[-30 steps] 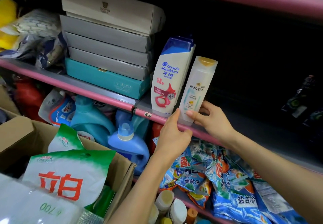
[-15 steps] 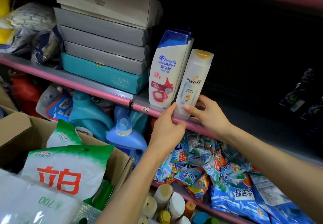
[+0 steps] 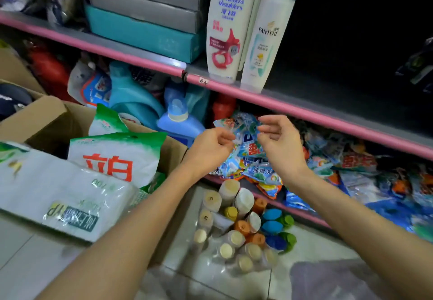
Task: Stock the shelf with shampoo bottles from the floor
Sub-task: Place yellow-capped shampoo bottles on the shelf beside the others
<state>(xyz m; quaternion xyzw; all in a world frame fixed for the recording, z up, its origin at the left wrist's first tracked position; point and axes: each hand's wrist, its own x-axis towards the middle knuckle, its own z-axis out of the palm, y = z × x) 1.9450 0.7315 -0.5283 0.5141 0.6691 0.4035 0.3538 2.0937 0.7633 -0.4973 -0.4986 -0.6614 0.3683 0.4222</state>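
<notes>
Both hands empty in mid-air below the pink shelf [image 3: 293, 110], left hand [image 3: 208, 149] and right hand [image 3: 278, 142] loosely curled, two shampoo bottles upright, touching, at shelf edge, Pantene [image 3: 266, 37] right of Head & Shoulders [image 3: 228, 30], capped bottles [image 3: 239, 227] clustered on near floor.

Head & Shoulders bottle [image 3: 226, 30] and Pantene bottle [image 3: 266, 35] – smooth plastic, slight sheen. Shelf edge [image 3: 304, 112] – pink, looks painted, semi-gloss; deck grey and matt. Boxes upper left [image 3: 143, 4] are matt grey card, the teal box [image 3: 145, 34] a smoother finish. Carton at left [image 3: 46, 117] is plain brown corrugated cardboard. Detergent sachets [image 3: 262, 171] are glossy crinkled film. Floor [image 3: 316, 241] is pale glazed tile. Capped bottles at bottom centre [image 3: 236, 229] sit in clear shiny wrap.
</notes>
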